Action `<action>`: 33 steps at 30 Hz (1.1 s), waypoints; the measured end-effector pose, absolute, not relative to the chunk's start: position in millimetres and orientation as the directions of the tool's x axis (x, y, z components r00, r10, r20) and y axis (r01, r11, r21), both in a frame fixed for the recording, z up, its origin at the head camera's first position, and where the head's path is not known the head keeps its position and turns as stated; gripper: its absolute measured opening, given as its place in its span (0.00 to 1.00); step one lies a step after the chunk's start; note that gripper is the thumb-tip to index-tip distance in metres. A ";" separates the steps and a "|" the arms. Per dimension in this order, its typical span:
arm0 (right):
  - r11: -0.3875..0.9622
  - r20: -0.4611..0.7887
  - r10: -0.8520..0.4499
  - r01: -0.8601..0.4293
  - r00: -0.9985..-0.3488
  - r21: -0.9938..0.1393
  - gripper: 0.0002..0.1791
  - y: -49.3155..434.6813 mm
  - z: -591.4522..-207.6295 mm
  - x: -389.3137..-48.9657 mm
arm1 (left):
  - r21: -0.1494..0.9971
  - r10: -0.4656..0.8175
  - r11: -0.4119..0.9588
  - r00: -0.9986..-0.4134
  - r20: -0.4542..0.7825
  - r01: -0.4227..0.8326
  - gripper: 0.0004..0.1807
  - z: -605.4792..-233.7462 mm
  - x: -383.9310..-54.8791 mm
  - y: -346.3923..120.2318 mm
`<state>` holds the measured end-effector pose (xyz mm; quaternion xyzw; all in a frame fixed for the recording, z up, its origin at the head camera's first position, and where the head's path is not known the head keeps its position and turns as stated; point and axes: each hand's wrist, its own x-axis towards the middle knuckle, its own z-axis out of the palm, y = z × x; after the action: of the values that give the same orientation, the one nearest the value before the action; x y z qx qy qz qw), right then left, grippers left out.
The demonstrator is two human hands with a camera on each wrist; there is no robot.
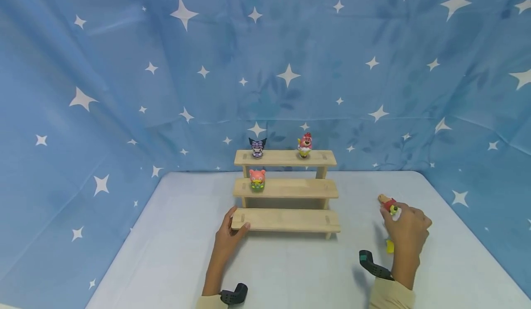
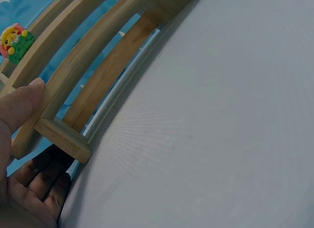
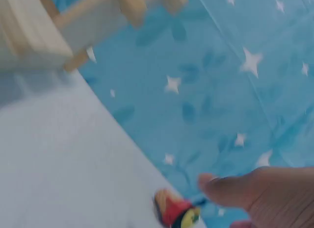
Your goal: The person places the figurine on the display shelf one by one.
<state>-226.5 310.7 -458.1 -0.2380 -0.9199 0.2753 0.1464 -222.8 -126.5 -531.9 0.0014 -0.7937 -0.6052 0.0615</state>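
My left hand (image 1: 227,239) grips the left end of the lowest step of a three-tier wooden display stand (image 1: 290,219), thumb in front and fingers behind the end. My right hand (image 1: 408,230) is at a small toy figurine (image 1: 389,204) right of the stand, with bent thumb and fingers around its near end. This figurine (image 3: 172,209) has a tan end, a red middle and a yellow-green part. In the right wrist view a gap shows between it and the thumb (image 3: 225,190); I cannot tell whether the hand holds it.
On the top step stand a purple-and-black figurine (image 1: 257,148) and a pink one with a red hat (image 1: 304,145). A pink-hooded figurine (image 1: 257,180) stands at the left of the middle step. A yellow object (image 1: 390,246) lies beside my right wrist. Behind the white table (image 1: 182,253) hangs a blue star-patterned cloth (image 1: 232,41).
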 end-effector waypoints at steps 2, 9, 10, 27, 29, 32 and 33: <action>0.712 0.033 0.523 0.415 -0.852 -0.567 0.36 320.6 -463.2 -221.9 | 0.961 -0.079 0.270 -0.993 0.090 0.066 0.42 -531.5 -222.8 -126.6; 0.578 -0.209 0.544 0.544 -0.812 -0.608 0.51 337.9 -479.9 -216.4 | 0.956 -0.082 0.285 -0.992 0.093 0.066 0.42 -530.5 -222.5 -126.9; 0.566 -0.225 0.547 0.554 -0.806 -0.611 0.52 338.5 -480.8 -217.0 | 0.956 -0.081 0.284 -0.992 0.094 0.067 0.42 -530.3 -222.4 -126.9; 0.487 0.038 0.659 0.388 -0.751 -0.783 0.46 334.8 -481.5 -219.6 | 0.955 -0.079 0.287 -0.992 0.099 0.072 0.42 -532.9 -223.9 -126.4; 0.482 0.084 0.663 0.339 -0.744 -0.808 0.44 334.0 -478.7 -219.7 | 0.958 -0.077 0.280 -0.993 0.093 0.068 0.43 -533.0 -224.3 -126.5; 0.480 0.120 0.657 0.290 -0.744 -0.828 0.44 332.2 -476.0 -221.3 | 0.960 -0.074 0.273 -0.993 0.088 0.065 0.43 -533.1 -224.9 -126.7; 0.475 0.123 0.654 0.280 -0.746 -0.834 0.44 331.4 -475.7 -222.0 | 0.961 -0.072 0.270 -0.993 0.089 0.066 0.43 -533.2 -225.1 -126.8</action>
<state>-222.0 331.4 -475.7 -0.2812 -0.8305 0.4282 0.2187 -225.1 -126.8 -533.2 0.0020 -0.7949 -0.6040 0.0572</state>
